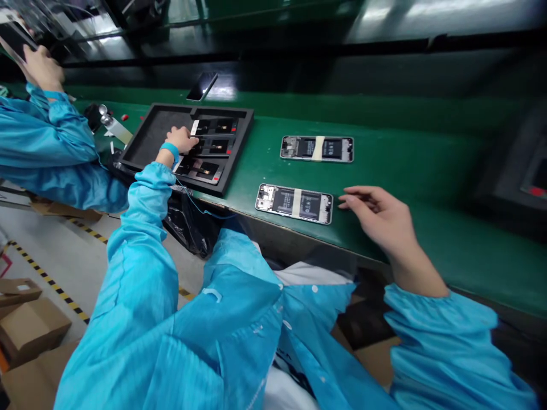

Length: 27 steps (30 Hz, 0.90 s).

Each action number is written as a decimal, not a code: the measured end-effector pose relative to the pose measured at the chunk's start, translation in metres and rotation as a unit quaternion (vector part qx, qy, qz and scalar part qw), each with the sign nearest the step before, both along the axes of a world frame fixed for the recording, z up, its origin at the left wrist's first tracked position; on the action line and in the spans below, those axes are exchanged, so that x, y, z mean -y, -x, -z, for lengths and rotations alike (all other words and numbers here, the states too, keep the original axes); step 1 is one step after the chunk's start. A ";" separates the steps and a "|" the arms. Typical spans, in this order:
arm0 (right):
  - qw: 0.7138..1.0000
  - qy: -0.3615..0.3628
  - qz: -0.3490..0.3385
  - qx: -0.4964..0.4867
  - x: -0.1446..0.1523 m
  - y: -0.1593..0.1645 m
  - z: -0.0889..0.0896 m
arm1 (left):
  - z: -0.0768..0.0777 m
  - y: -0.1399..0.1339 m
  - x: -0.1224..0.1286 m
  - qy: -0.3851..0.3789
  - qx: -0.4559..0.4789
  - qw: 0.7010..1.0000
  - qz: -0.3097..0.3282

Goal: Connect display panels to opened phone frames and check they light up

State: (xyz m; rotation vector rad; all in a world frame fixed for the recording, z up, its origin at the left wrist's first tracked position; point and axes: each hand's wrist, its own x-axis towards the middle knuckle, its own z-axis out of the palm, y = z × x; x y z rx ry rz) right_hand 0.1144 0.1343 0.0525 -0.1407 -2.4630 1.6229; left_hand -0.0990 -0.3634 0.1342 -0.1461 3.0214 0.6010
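My left hand (pixel 181 139) reaches into a black foam tray (pixel 245 128), its fingers closed at the left end of the middle phone screen (pixel 219 147) and covering that end. Another phone screen (pixel 225 126) lies above it in the tray, and a third (pixel 207 169) below. My right hand (pixel 380 219) hovers over the bench with loosely bent fingers and holds nothing. Just left of its fingertips, without contact, lies an opened phone body (pixel 294 204) with a pale tape strip across its battery. A second taped phone body (pixel 317 148) lies farther back.
A dark phone (pixel 202 86) lies behind the tray on the green bench (pixel 384 159). At far left, a co-worker's hand (pixel 45 68) holds a dark flat device. A blurred dark tray (pixel 513 154) stands at right. A blue cord (pixel 205 212) runs from my left wristband along the bench edge.
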 end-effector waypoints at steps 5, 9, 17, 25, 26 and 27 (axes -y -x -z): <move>1.000 -0.019 0.017 -0.008 0.000 0.000 0.009 | -0.006 -0.001 -0.020 0.042 0.059 0.980 0.186; 1.000 -0.021 0.013 -0.011 -0.001 -0.002 0.013 | -0.003 0.012 -0.033 0.096 0.073 0.975 0.186; 1.000 -0.021 -0.001 -0.013 -0.007 -0.005 0.019 | -0.006 0.039 -0.044 0.132 0.102 0.972 0.164; 0.999 -0.022 -0.011 -0.034 -0.002 -0.008 0.021 | -0.017 0.030 -0.046 0.134 0.106 0.965 0.200; 0.999 -0.029 -0.005 -0.042 -0.005 -0.010 0.017 | -0.018 0.027 -0.047 0.137 0.105 0.962 0.212; 0.997 -0.045 0.009 -0.057 -0.010 -0.012 0.012 | -0.019 0.025 -0.047 0.138 0.104 0.959 0.223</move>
